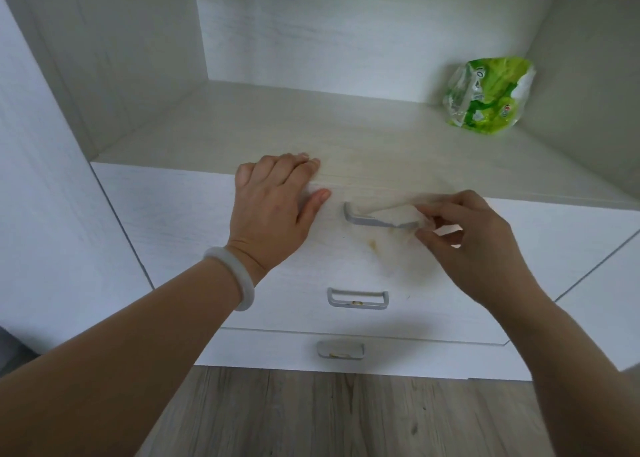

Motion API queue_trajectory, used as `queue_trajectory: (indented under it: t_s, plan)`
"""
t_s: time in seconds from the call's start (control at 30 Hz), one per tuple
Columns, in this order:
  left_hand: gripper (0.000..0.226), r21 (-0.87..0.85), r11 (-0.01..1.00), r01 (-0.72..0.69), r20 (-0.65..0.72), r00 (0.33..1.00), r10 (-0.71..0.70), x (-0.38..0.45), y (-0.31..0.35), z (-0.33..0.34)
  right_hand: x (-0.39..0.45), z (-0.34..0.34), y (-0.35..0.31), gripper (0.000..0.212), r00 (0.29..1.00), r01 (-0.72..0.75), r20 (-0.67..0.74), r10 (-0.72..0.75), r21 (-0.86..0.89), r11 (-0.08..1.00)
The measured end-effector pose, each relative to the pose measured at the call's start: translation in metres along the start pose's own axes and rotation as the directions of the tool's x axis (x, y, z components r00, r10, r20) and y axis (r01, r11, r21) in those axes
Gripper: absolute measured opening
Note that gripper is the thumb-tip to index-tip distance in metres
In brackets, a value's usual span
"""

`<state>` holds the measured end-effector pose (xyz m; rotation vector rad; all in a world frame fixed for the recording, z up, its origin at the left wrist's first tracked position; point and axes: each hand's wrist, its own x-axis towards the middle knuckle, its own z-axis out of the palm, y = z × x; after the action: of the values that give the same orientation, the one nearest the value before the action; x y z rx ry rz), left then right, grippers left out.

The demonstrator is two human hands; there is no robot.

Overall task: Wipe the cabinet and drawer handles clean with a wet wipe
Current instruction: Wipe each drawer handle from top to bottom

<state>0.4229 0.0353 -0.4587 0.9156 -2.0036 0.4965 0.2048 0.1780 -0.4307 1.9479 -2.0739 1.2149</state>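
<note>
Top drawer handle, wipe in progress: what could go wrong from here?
1. The right hand pinches the wet wipe over only the right part of the top handle; the left end may get skipped.
2. The brownish stain on the drawer front below could smear if the wipe drags across it.
3. The middle handle and bottom handle show yellowish grime, easily missed.

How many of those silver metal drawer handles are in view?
3, stacked down the white drawer fronts: top silver metal handle partly under the wipe, middle handle, bottom handle. Others may lie outside view.
</note>
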Motion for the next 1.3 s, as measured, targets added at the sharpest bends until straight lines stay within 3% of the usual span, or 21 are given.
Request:
queue_trajectory:
  t_s: [0.1, 0.23, 0.37, 0.5, 0.6, 0.7, 0.87, 1.1, 1.3]
  plan:
    - [0.042, -0.001, 1.0, 0.004, -0.001, 1.0, -0.004, 0.0, 0.001, 0.0, 0.003, 0.002, -0.006, 0.009, 0.993, -0.095, -0.058, 0.1, 0.089, 0.991]
    - [0.042, -0.006, 1.0, 0.015, 0.005, 1.0, -0.015, 0.0, 0.002, -0.001, 0.01, 0.014, -0.012, 0.02, 0.969, -0.176, -0.16, 0.187, 0.084, 0.981]
    - [0.042, -0.014, 1.0, 0.018, 0.004, 1.0, -0.018, 0.0, 0.003, -0.002, 0.005, 0.022, -0.021, 0.02, 0.964, -0.144, -0.223, 0.143, 0.009, 0.99]
    - [0.043, -0.021, 1.0, 0.013, -0.005, 1.0, -0.013, 0.0, 0.002, -0.001, -0.005, 0.023, -0.027, 0.003, 0.981, 0.036, -0.188, -0.045, -0.051, 0.998]
    - [0.043, -0.02, 1.0, 0.009, -0.005, 1.0, -0.009, 0.001, 0.003, -0.001, -0.003, 0.012, -0.018, 0.02, 0.987, -0.024, -0.163, 0.017, -0.039, 0.999]
    - [0.043, -0.015, 1.0, 0.014, -0.001, 1.0, -0.014, 0.0, 0.002, 0.0, -0.003, 0.014, -0.022, 0.015, 0.988, -0.071, -0.142, 0.056, -0.103, 0.992]
    - [0.042, -0.003, 1.0, 0.016, 0.0, 1.0, -0.016, -0.001, 0.001, 0.0, 0.0, 0.042, -0.058, 0.008, 0.999, 0.023, -0.025, -0.026, -0.132, 0.991]
    - [0.042, -0.014, 1.0, 0.003, -0.007, 1.0, -0.004, 0.0, 0.0, 0.001, -0.002, 0.022, -0.037, 0.013, 0.989, -0.082, -0.137, 0.057, -0.178, 0.981]
    - [0.042, -0.008, 1.0, 0.001, -0.023, 1.0, -0.001, 0.0, 0.0, 0.002, 0.011, 0.047, -0.067, 0.023, 0.997, 0.068, -0.031, -0.077, -0.23, 0.971]
